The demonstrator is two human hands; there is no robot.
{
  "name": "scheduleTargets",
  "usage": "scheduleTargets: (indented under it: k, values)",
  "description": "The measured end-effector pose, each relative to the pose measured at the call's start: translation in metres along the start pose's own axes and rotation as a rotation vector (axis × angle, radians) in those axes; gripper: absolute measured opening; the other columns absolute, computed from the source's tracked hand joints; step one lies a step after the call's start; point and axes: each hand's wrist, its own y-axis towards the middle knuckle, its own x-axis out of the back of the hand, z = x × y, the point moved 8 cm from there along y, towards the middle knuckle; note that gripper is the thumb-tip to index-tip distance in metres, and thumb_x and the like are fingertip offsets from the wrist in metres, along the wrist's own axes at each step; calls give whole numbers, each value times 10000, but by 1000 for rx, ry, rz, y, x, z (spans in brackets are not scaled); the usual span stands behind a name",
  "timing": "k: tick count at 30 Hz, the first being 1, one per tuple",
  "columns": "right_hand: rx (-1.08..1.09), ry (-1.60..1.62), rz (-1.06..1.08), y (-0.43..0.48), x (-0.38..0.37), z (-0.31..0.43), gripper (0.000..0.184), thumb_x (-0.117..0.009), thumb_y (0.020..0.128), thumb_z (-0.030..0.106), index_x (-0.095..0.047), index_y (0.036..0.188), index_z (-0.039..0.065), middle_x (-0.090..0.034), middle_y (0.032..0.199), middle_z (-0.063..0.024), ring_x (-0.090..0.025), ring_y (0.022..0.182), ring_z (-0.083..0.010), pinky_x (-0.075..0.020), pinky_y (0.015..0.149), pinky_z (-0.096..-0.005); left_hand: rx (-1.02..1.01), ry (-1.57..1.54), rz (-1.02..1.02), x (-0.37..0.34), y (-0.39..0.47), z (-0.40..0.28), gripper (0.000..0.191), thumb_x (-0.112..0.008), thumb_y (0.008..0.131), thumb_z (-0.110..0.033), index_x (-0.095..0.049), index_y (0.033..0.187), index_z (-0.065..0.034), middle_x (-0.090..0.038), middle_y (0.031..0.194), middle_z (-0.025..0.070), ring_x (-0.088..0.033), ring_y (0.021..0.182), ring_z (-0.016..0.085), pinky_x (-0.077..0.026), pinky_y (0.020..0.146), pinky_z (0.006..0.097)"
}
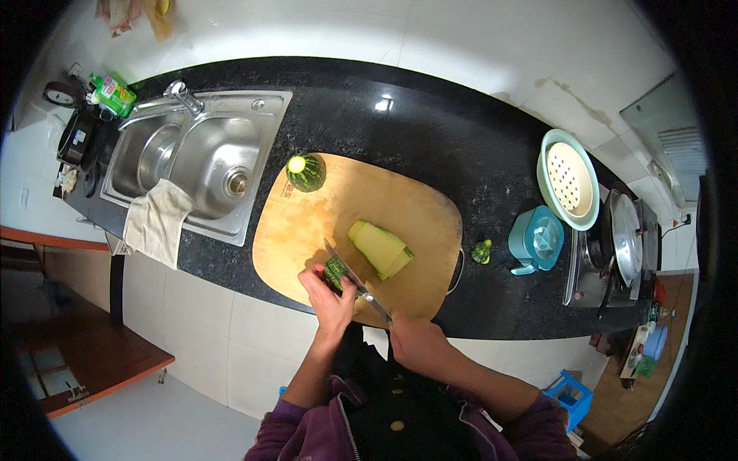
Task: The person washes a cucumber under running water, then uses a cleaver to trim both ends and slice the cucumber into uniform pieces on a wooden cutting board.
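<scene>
My left hand grips a piece of green-skinned squash near the lower left of the wooden cutting board. In my right hand is the handle of a kitchen knife, whose blade lies along the right side of that piece; whether it cuts into it I cannot tell. Pale green flat squash slices overlap at the middle of the board. At the board's upper left stands a larger striped squash piece with a bright round end.
Left of the board is a steel double sink with a cloth over its front edge. A squash end piece, a teal lidded container and a colander in a basin sit to the right, before a lidded pan on the stove.
</scene>
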Motion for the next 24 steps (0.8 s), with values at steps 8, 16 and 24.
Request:
scheduleTargets:
  k: [8, 16, 24]
  values:
    - [6, 5, -80, -5, 17, -5, 167, -422, 832, 131, -419, 903, -20, -540, 639, -242, -553, 643, -425, -427, 593, -502, -1, -21, 32, -16, 3, -6, 389, -575, 661, -49, -357, 971, 35, -333, 909, 169, -400, 829, 298, -374, 715, 358]
    - [61, 26, -138, -2, 23, -5, 161, -425, 831, 132, -422, 888, -18, -540, 665, -249, -539, 662, -437, -422, 600, -499, -13, -33, 40, -20, 6, -10, 383, -575, 654, -46, -355, 955, 41, -329, 896, 177, -381, 847, 321, -353, 750, 377]
    - [77, 69, -151, 1, 28, -5, 152, -425, 820, 124, -438, 861, -21, -539, 705, -267, -534, 699, -443, -413, 617, -509, -32, -19, 38, -22, 5, -6, 395, -572, 648, -48, -354, 963, 46, -339, 907, 191, -378, 865, 336, -347, 771, 388]
